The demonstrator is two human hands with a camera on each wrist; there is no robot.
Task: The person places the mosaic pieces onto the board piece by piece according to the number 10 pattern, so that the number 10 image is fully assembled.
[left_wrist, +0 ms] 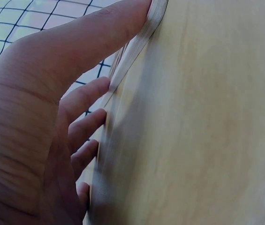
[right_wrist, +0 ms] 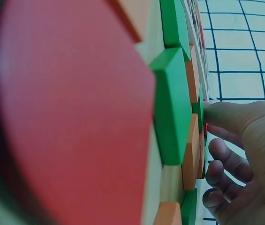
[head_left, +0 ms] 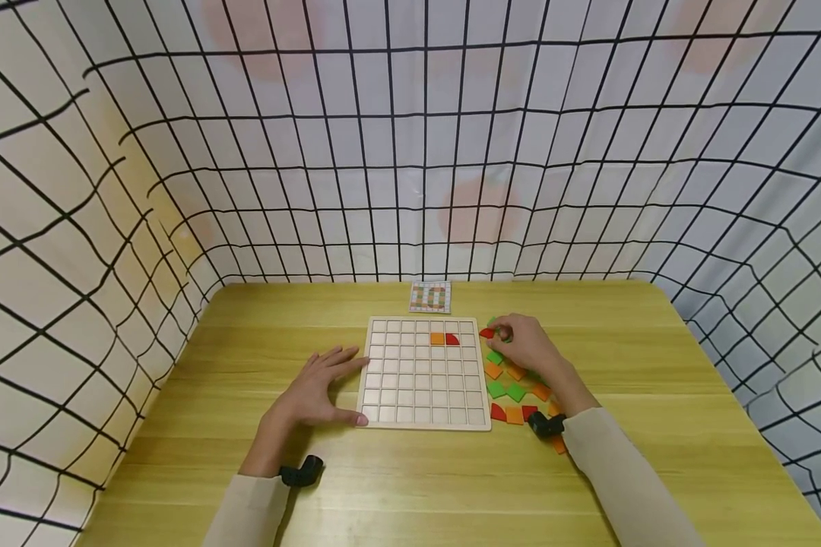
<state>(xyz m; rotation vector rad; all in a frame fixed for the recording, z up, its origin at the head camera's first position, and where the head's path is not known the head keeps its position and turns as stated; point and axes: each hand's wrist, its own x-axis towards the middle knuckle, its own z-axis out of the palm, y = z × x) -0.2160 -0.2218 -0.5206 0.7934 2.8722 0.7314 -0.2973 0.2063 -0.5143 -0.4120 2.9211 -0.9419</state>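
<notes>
A pale wooden grid board (head_left: 413,391) lies on the table, with an orange square tile (head_left: 437,339) and a red quarter-circle tile (head_left: 452,339) side by side in its upper part. My left hand (head_left: 318,387) steadies the board's left side, thumb at the near corner and fingers spread along the edge. My right hand (head_left: 527,346) is past the board's upper right edge, where thumb and forefinger pinch another red quarter-circle tile (head_left: 486,333). The right wrist view shows this hand (right_wrist: 245,154) low behind the tiles, the pinched tile mostly hidden.
Loose green tiles (head_left: 516,392), orange tiles (head_left: 514,415) and red tiles (head_left: 498,412) are scattered right of the board, some under the right forearm. A small patterned card (head_left: 430,297) lies beyond the board. White walls with a black grid (head_left: 410,190) surround the wooden table (head_left: 410,486).
</notes>
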